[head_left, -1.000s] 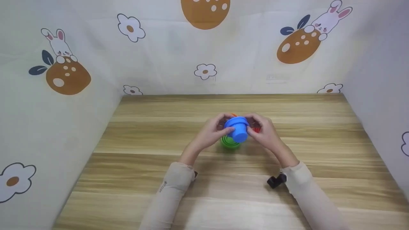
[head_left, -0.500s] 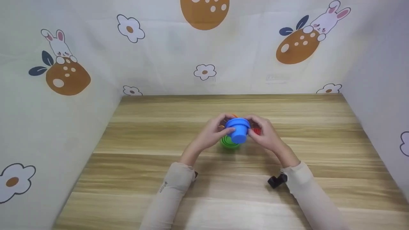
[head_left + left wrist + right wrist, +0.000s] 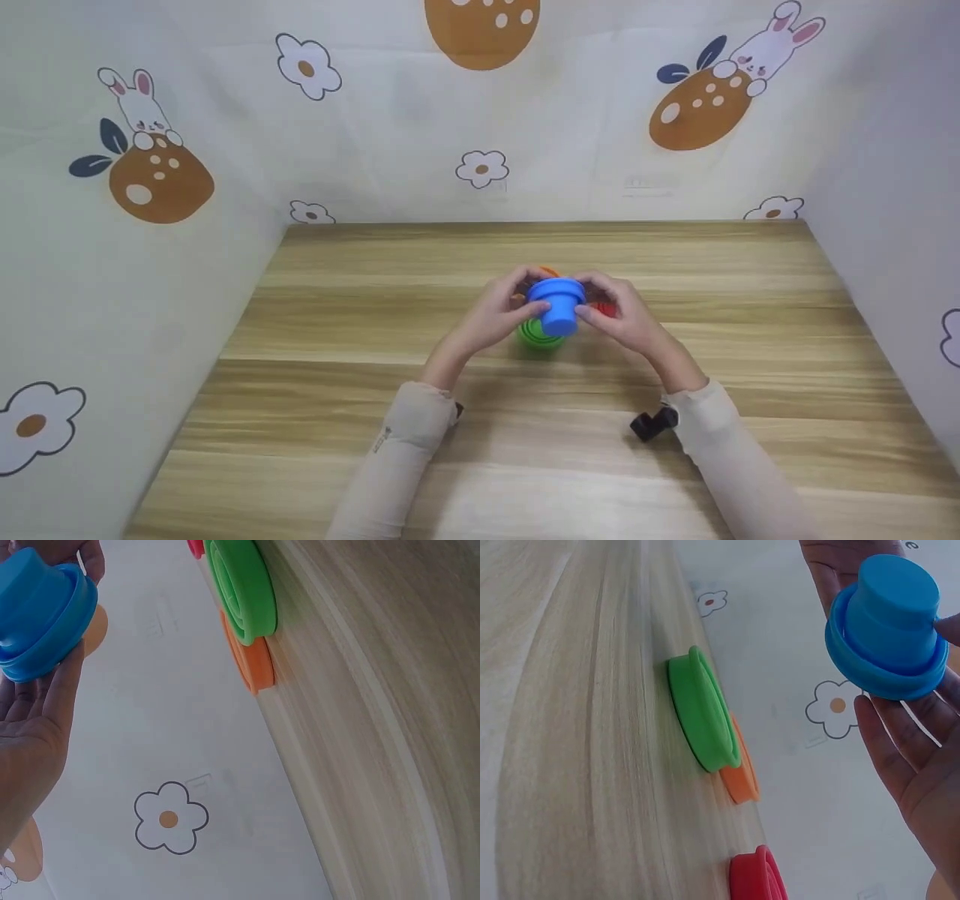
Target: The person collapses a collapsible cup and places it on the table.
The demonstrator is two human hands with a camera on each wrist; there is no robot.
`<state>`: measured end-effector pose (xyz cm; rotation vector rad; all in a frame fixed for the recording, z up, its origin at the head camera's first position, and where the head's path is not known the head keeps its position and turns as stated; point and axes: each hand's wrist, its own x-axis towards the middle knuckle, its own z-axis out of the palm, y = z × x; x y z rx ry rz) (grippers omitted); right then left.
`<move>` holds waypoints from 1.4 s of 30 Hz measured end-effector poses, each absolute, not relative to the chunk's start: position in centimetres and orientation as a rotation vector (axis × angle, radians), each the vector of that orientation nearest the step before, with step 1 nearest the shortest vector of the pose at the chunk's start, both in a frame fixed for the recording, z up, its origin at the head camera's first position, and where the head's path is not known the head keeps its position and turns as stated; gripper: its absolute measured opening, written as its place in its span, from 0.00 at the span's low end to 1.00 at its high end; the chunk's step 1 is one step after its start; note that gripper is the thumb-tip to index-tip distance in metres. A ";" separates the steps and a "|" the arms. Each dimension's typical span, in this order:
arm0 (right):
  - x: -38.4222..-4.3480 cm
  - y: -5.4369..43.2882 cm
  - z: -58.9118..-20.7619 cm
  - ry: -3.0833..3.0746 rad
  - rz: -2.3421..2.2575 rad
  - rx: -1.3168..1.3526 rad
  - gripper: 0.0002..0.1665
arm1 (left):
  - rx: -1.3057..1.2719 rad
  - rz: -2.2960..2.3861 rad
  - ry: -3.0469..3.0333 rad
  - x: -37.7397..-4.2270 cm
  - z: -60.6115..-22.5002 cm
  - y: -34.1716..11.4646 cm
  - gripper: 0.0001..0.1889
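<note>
A blue collapsible cup, with a wide rim and a narrower stepped end, is held above the table between both hands. On its left side my left hand grips it, thumb on the wall and fingers behind the rim. My right hand holds the opposite side, its thumb against the wall. The right wrist view shows the blue cup with its narrow end partly extended. Below it lies a flat, ringed green cup. An orange cup and a red cup are partly hidden by the hands.
In the right wrist view the green cup, orange cup and red cup lie low on the wooden table. A patterned cloth wall rises behind and along both sides.
The blue cup has tilted slightly between the hands, so its narrow end points more straight toward the viewer's side. The right thumb has shifted a little on its wall.
</note>
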<state>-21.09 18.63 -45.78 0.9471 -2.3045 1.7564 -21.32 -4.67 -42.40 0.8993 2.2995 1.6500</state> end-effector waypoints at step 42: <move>-21.1 17.8 -45.5 -2.436 1.667 0.818 0.15 | 0.821 1.484 2.402 -21.5 -42.4 -4.7 0.17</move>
